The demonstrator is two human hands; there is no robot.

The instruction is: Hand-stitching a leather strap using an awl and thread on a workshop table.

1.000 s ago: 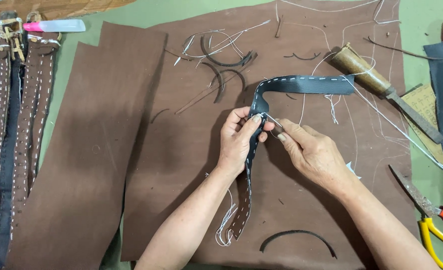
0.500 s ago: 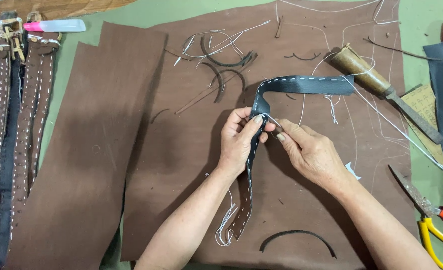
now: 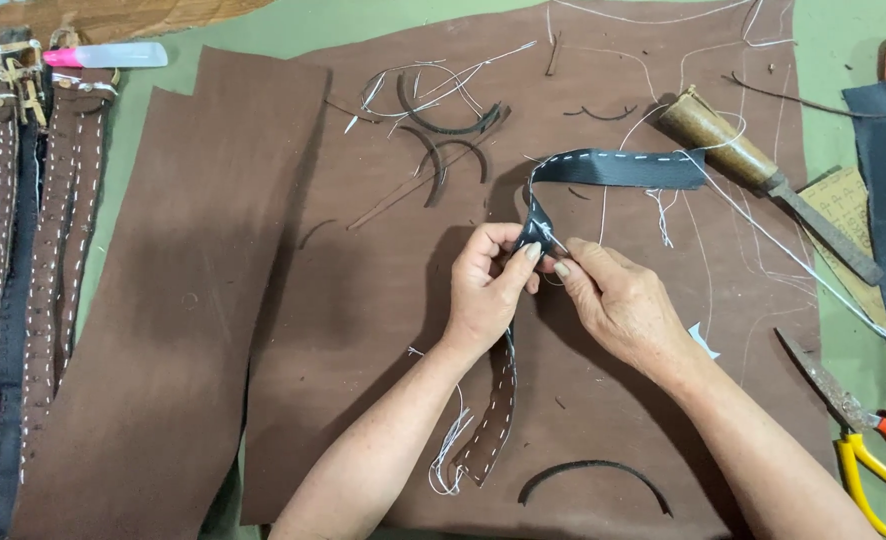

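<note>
Two hands (image 3: 488, 290) (image 3: 618, 300), strap (image 3: 623, 168), perhaps leather (image 3: 363, 300).

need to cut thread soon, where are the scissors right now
In the head view the scissors lie at the lower right edge, yellow and red handles partly out of frame, on the brown leather sheet's right border, right of the right hand.
</note>
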